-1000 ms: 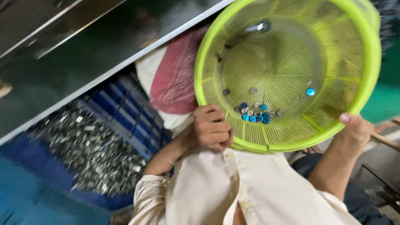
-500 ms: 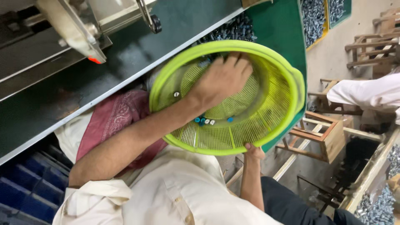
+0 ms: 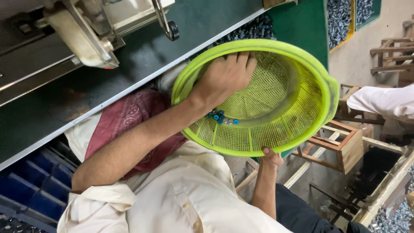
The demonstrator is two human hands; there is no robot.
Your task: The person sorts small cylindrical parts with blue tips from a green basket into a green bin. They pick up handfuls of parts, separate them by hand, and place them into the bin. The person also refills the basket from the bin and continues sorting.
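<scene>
There is only the one view, from a camera worn on the person's head. It looks steeply down over the chest of the cream shirt [image 3: 189, 203] and sits close to the arms. The picture is tilted, so the edge of the dark desk [image 3: 129, 82] runs slantwise across the top left. The green basket [image 3: 302, 116] fills the middle at close range. The floor and wooden frames [image 3: 345, 146] lie farther off at right.
</scene>
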